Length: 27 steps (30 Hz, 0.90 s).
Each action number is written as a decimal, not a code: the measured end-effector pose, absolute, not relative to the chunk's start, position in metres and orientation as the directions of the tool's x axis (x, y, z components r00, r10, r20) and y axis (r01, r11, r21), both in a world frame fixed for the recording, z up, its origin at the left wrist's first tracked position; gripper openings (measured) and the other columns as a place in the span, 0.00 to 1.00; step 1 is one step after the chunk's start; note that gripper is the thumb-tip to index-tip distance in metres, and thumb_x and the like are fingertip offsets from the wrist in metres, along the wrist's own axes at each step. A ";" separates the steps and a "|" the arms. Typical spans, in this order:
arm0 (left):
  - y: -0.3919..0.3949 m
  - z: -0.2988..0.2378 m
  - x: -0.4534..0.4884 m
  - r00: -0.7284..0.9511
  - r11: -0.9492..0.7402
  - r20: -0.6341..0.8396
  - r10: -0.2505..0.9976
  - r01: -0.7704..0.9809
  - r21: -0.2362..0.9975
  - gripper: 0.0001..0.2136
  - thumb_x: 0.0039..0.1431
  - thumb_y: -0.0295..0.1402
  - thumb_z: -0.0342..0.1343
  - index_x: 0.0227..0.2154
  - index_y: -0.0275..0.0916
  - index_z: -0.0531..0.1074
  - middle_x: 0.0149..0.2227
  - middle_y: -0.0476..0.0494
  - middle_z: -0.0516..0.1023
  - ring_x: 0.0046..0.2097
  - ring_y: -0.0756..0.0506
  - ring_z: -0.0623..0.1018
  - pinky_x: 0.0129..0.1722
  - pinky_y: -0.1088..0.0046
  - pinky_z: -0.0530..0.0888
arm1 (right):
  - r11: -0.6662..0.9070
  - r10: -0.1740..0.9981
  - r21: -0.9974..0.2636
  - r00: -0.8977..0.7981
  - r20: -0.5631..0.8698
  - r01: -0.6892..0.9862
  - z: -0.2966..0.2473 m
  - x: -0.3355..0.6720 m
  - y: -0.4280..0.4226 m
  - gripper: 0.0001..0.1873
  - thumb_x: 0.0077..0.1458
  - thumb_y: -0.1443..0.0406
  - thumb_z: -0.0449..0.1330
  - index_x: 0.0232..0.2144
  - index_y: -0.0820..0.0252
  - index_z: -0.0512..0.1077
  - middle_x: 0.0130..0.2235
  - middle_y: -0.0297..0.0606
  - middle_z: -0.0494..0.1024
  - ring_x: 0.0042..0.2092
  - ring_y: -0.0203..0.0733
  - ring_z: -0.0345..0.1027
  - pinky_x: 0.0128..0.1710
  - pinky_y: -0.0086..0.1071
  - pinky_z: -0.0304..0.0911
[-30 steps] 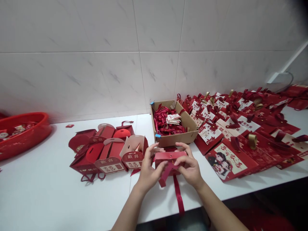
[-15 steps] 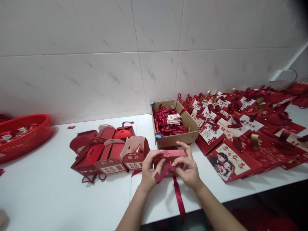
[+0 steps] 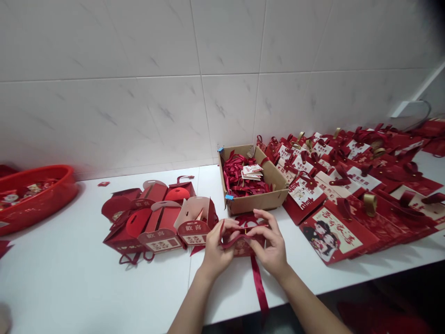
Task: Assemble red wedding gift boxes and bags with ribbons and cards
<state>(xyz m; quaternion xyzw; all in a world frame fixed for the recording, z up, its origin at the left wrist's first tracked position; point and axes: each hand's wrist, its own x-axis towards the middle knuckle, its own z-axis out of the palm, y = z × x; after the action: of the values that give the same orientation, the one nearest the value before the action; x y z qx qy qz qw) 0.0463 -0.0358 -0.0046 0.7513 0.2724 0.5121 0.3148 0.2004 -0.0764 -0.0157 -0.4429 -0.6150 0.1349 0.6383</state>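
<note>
Both hands are at a small dark red gift box (image 3: 243, 250) in front of the cardboard box. My left hand (image 3: 218, 248) pinches one end of a short red ribbon strap (image 3: 227, 243) at the box's top. My right hand (image 3: 271, 241) has its thumb and fingers closed on the strap's other end, near a small gold fastener (image 3: 246, 230). The fingers partly cover the box top. A long dark red ribbon (image 3: 259, 287) trails from under the box over the table's front edge.
Behind stands a cardboard box (image 3: 257, 202) of ribbons and cards. Red gift boxes (image 3: 162, 227) cluster at left, beyond them a red basin (image 3: 41, 204). Many finished-looking red gift boxes (image 3: 333, 232) with strap handles crowd the right side of the white table (image 3: 139, 292).
The strap's left end, which hung loose toward me, is now raised to the box's top in my left fingers. My right hand has shifted slightly, still pinching at the fastener.
</note>
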 end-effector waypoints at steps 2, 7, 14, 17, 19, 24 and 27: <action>-0.036 -0.005 0.046 0.331 -0.645 0.588 0.738 0.088 0.759 0.04 0.60 0.25 0.52 0.37 0.38 0.69 0.36 0.41 0.74 0.41 0.44 0.76 0.41 0.66 0.73 | 0.580 0.713 -0.729 0.206 0.670 0.363 -0.015 0.201 -0.077 0.06 0.51 0.72 0.60 0.29 0.57 0.74 0.53 0.42 0.66 0.52 0.44 0.66 0.48 0.35 0.65; -0.037 -0.006 0.045 0.333 -0.642 0.585 0.740 0.092 0.761 0.05 0.60 0.25 0.52 0.37 0.39 0.70 0.36 0.41 0.75 0.41 0.44 0.76 0.41 0.67 0.73 | 0.566 0.737 -0.740 0.178 0.652 0.365 -0.014 0.203 -0.079 0.06 0.51 0.72 0.61 0.30 0.57 0.75 0.54 0.43 0.65 0.51 0.43 0.67 0.48 0.35 0.65; -0.038 -0.006 0.046 0.331 -0.639 0.581 0.743 0.094 0.763 0.05 0.61 0.26 0.51 0.38 0.38 0.69 0.37 0.41 0.75 0.41 0.44 0.76 0.41 0.67 0.73 | 0.504 0.756 -0.783 0.253 0.604 0.365 -0.016 0.197 -0.083 0.04 0.52 0.70 0.62 0.30 0.57 0.76 0.52 0.44 0.67 0.49 0.44 0.68 0.48 0.37 0.67; -0.038 -0.005 0.045 0.342 -0.641 0.580 0.739 0.093 0.762 0.06 0.60 0.26 0.51 0.39 0.38 0.69 0.38 0.40 0.75 0.42 0.43 0.76 0.42 0.66 0.74 | 0.462 0.767 -0.802 0.285 0.576 0.378 -0.019 0.194 -0.085 0.04 0.52 0.70 0.62 0.30 0.56 0.76 0.51 0.43 0.69 0.52 0.46 0.66 0.51 0.41 0.65; -0.038 -0.004 0.044 0.354 -0.648 0.582 0.732 0.094 0.756 0.07 0.59 0.26 0.51 0.39 0.38 0.69 0.38 0.40 0.75 0.42 0.43 0.76 0.43 0.66 0.73 | 0.452 0.759 -0.801 0.303 0.576 0.391 -0.020 0.192 -0.086 0.04 0.53 0.69 0.62 0.30 0.55 0.76 0.50 0.43 0.70 0.53 0.47 0.64 0.52 0.43 0.63; -0.040 -0.004 0.042 0.373 -0.658 0.586 0.720 0.095 0.747 0.06 0.61 0.28 0.50 0.39 0.38 0.69 0.37 0.40 0.74 0.41 0.43 0.76 0.42 0.65 0.72 | 0.481 0.689 -0.772 0.366 0.626 0.415 -0.019 0.187 -0.085 0.05 0.55 0.69 0.61 0.30 0.55 0.77 0.48 0.42 0.70 0.50 0.45 0.67 0.51 0.42 0.64; -0.043 -0.005 0.040 0.379 -0.657 0.584 0.718 0.092 0.748 0.05 0.62 0.29 0.50 0.38 0.38 0.69 0.36 0.40 0.73 0.40 0.43 0.75 0.41 0.65 0.72 | 0.547 0.653 -0.750 0.371 0.660 0.373 -0.022 0.186 -0.082 0.06 0.55 0.70 0.61 0.35 0.55 0.73 0.49 0.42 0.69 0.50 0.43 0.68 0.49 0.38 0.66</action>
<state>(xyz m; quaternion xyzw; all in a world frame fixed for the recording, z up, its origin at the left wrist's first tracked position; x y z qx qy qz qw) 0.0401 -0.0432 -0.0046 0.7666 0.2641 0.4907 0.3191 0.1862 -0.0825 -0.0216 -0.4650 -0.5513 0.1021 0.6852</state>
